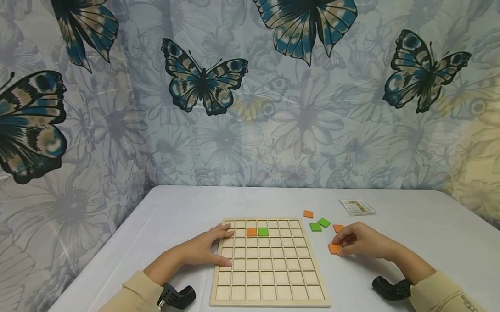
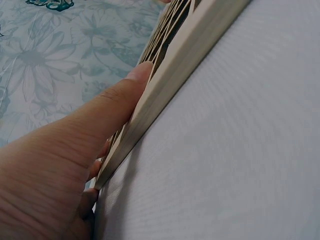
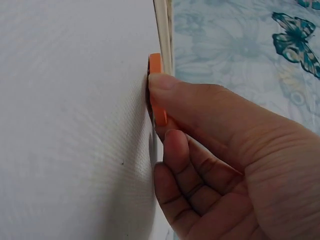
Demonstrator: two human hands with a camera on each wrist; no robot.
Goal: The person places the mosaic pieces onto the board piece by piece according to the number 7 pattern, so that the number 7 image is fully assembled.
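Note:
A wooden grid board [image 1: 268, 265] lies on the table, with an orange square tile [image 1: 251, 232] and a green square tile [image 1: 262, 231] side by side in its second row. My left hand [image 1: 197, 248] rests spread on the board's left edge; in the left wrist view the thumb [image 2: 117, 100] lies along the rim. Beyond the board's right side, my right hand [image 1: 366, 243] pinches an orange tile [image 1: 334, 249] between thumb and fingers. In the right wrist view that orange tile [image 3: 156, 62] stands edge-on close to the white tabletop, its far face hidden.
Right of the board's top corner lie an orange tile [image 1: 308, 214], two green tiles [image 1: 316, 227] and another orange tile [image 1: 338, 227] beside my right fingers. Farther back is a printed grid card [image 1: 357, 207]. Butterfly-patterned cloth [image 1: 307, 126] hangs behind the white table [image 1: 185, 204].

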